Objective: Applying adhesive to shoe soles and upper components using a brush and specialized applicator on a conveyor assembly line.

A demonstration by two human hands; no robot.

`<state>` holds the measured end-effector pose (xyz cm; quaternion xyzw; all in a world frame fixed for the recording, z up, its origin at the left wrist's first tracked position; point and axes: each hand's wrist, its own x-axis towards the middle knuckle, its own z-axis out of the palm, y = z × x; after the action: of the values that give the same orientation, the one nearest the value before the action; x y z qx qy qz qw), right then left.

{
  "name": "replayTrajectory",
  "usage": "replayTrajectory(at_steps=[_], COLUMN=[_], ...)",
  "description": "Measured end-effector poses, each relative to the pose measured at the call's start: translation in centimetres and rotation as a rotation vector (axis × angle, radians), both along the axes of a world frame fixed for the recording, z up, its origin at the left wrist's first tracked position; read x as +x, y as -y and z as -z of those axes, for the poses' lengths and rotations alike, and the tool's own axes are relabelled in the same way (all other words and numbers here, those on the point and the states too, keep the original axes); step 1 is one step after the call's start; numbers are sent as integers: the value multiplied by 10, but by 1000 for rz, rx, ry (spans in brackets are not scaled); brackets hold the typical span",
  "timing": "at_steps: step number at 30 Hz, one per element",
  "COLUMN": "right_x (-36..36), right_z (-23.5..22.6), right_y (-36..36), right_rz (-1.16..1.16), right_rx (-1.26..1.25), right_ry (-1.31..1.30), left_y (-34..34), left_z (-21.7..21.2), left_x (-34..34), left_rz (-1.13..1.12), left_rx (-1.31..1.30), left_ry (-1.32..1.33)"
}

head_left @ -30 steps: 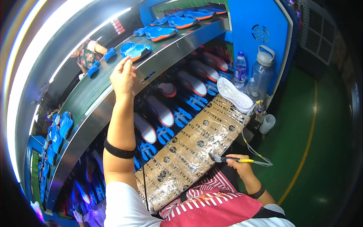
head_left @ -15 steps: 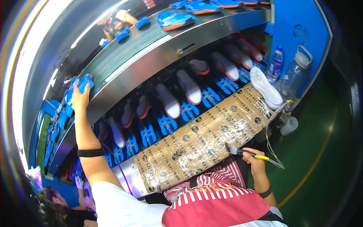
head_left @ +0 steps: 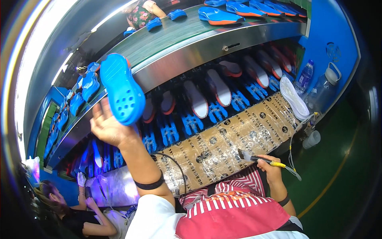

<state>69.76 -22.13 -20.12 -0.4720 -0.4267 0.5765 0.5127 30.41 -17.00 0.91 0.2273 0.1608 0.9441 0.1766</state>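
Head view, looking down. Left hand [head_left: 106, 126] is raised at about 10 o'clock from the frame's centre; its fingers [head_left: 104, 106] are closed on the heel end of a bright blue moulded foam clog with round vent holes [head_left: 121, 88], which is held sole-side up in the air, tilted, in front of the steel edge of the upper green conveyor belt [head_left: 175, 34]. A black band circles that forearm. Right hand [head_left: 269, 168], at about 4 o'clock, has its fingers wrapped around a small brush with a yellow and black handle [head_left: 260, 159]; the bristle end points toward 9 o'clock and lies over the near edge of the desk covered in brown printed cardboard under clear film [head_left: 223, 143]. Beyond the desk, a lower conveyor carries white and orange soles on blue holders [head_left: 207, 95]. At 2 o'clock lie a white sole [head_left: 293, 97], a small clear water bottle [head_left: 305, 77] and a large clear jug [head_left: 324, 88]. More blue clogs [head_left: 217, 15] ride the upper belt. Another person [head_left: 85, 211] sits at 8 o'clock.
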Motion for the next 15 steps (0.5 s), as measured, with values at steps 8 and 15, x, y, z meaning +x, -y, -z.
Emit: replayTrajectory(at_steps=[8,15], right_x=[-20,-37], right_z=[-4,-41], right_y=[14,1], right_rz=[30,-55], right_rx=[55,230], right_ry=[-85,-101], left_y=[-11,26], left_z=[93,185], left_x=[27,70], left_rz=[1176,1284], left_rx=[93,-273], left_ry=[-44,-21])
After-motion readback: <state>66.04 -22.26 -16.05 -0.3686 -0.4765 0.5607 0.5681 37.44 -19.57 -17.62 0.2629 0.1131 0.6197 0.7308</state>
